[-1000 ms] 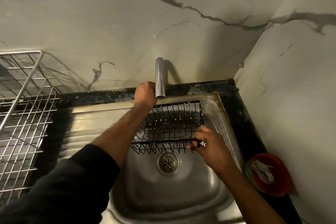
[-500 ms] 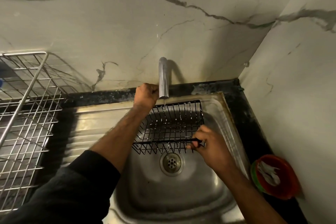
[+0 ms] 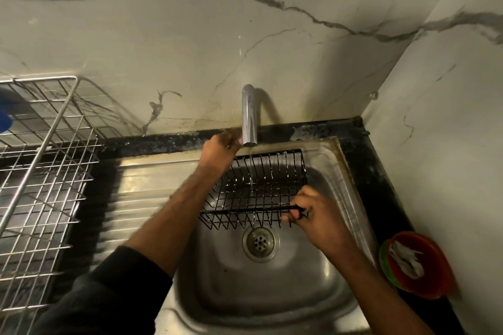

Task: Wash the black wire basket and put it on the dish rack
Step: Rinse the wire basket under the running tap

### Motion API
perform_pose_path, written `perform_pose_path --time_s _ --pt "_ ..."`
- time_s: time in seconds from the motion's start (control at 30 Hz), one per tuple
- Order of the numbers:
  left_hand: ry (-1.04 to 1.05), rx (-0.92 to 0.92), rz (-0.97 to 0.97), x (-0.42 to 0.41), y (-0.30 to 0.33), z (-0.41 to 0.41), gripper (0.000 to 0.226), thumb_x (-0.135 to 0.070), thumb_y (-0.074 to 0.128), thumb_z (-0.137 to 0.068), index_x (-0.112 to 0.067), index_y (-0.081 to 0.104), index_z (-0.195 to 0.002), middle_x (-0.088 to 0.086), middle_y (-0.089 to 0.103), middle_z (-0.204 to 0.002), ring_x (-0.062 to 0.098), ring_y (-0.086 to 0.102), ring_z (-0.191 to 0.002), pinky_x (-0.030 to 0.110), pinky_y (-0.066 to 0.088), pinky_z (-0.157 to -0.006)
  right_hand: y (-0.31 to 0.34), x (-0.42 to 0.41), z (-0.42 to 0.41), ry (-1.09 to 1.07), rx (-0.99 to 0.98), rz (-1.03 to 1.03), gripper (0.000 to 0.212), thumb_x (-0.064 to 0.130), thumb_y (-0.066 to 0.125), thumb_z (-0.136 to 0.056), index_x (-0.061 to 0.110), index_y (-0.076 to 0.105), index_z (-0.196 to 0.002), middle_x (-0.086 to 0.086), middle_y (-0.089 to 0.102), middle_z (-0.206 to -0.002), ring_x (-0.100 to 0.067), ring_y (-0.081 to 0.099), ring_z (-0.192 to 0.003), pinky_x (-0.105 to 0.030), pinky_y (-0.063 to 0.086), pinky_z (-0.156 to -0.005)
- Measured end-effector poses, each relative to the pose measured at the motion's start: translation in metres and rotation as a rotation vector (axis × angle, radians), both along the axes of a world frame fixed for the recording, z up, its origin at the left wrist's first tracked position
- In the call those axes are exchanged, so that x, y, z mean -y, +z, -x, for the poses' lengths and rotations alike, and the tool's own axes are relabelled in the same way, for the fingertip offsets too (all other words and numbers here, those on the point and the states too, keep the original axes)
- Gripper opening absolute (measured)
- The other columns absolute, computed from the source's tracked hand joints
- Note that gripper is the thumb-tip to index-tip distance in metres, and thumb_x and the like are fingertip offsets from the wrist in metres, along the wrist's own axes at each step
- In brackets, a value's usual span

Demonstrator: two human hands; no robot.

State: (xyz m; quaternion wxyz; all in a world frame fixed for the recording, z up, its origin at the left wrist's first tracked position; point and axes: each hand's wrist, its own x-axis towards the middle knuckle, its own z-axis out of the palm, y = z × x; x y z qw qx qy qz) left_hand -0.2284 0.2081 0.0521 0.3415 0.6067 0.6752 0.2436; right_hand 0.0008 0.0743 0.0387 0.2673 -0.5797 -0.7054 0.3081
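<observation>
Water now runs in a thin stream from the tap (image 3: 249,117), where a second ago the spout was dry and half a second ago only a first drip showed. The stream falls through the black wire basket (image 3: 255,187), which hangs over the sink (image 3: 272,294) just above the drain (image 3: 260,244). The left hand (image 3: 220,151) sits by the base of the tap beside the basket's far left corner; its fingers are blurred, so I cannot tell what they grip. The right hand (image 3: 310,215) pinches the basket's near rim with curled fingers. Rinsing has evidently just begun, and the dish rack (image 3: 40,185) on the left still waits for the basket.
</observation>
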Motion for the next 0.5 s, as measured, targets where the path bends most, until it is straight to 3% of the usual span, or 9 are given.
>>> perform_pose_path --time_s 0.1,0.2,0.3,0.4,0.5 --pt "-0.034 0.009 0.088 0.02 -0.017 0.011 0.034 -0.03 0.061 -0.103 -0.018 0.065 -0.134 0.005 0.069 -0.131 0.021 0.063 -0.119 0.04 0.052 -0.104 0.008 0.004 -0.006 0.021 0.047 0.0 0.038 0.024 0.079 -0.083 0.039 0.05 -0.063 0.011 0.052 -0.083 -0.004 0.055 -0.079 -0.017 0.048 -0.067" --pt "-0.142 -0.098 0.126 0.037 -0.029 0.016 0.027 -0.029 0.058 -0.104 -0.024 0.068 -0.128 0.003 0.072 -0.112 0.015 0.065 -0.1 0.033 0.053 -0.091 0.023 0.012 -0.014 0.056 0.04 -0.009 0.046 0.011 0.077 -0.085 0.038 0.046 -0.064 0.008 0.051 -0.08 0.006 0.06 -0.079 -0.008 0.048 -0.065" --pt "-0.227 -0.228 0.099 0.048 -0.033 0.012 0.023 -0.031 0.055 -0.105 -0.025 0.07 -0.121 0.0 0.072 -0.098 0.012 0.064 -0.084 0.029 0.051 -0.079 0.033 0.019 -0.022 0.075 0.048 -0.012 0.039 0.006 0.078 -0.084 0.029 0.052 -0.065 0.003 0.052 -0.08 0.018 0.057 -0.078 0.0 0.041 -0.062" --pt "-0.246 -0.289 0.051 0.051 -0.035 0.007 0.024 -0.031 0.054 -0.105 -0.022 0.072 -0.119 0.003 0.073 -0.1 0.017 0.066 -0.088 0.034 0.055 -0.085 0.036 0.024 -0.029 0.085 0.058 0.021 0.03 0.006 0.077 -0.083 0.02 0.056 -0.067 0.002 0.053 -0.082 0.017 0.057 -0.08 0.0 0.042 -0.063" --pt "-0.23 -0.256 0.028 0.052 -0.035 -0.005 0.022 -0.029 0.056 -0.105 -0.019 0.073 -0.114 0.003 0.073 -0.097 0.015 0.066 -0.085 0.029 0.053 -0.081 0.035 0.025 -0.033 0.098 0.072 0.003 0.03 0.004 0.078 -0.082 0.013 0.056 -0.064 0.001 0.052 -0.082 0.007 0.056 -0.081 0.0 0.042 -0.064"
